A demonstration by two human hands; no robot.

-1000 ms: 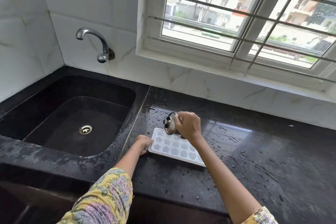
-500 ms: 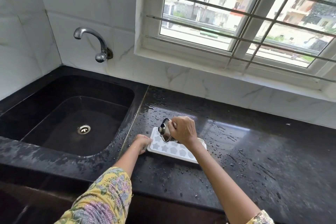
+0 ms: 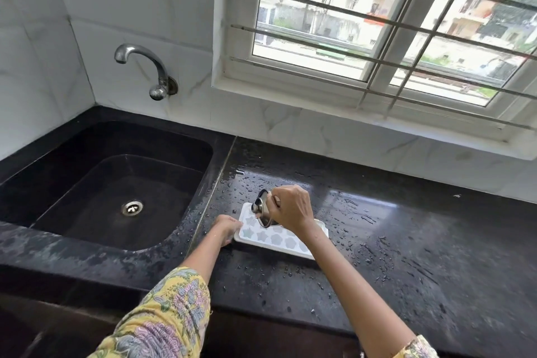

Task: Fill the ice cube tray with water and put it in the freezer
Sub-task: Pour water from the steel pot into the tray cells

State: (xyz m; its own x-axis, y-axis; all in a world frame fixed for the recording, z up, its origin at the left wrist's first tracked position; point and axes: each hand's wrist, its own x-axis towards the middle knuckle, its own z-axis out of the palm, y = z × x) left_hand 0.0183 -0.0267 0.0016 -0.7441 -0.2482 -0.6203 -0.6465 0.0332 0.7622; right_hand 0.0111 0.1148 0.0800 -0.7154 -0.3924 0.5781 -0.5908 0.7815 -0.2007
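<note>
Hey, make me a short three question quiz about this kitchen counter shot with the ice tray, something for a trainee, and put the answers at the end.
1. Multiple choice: where does the white ice cube tray lie? A) in the sink B) on the black countertop C) on the window sill
2. True or false: the right hand tips a small steel vessel over the tray.
3. Fill in: the left hand holds the tray's ____ end, the one nearer the sink.

Key
1. B. The tray lies on the countertop, right of the sink.
2. True.
3. Left. No water runs from the tap.
</note>
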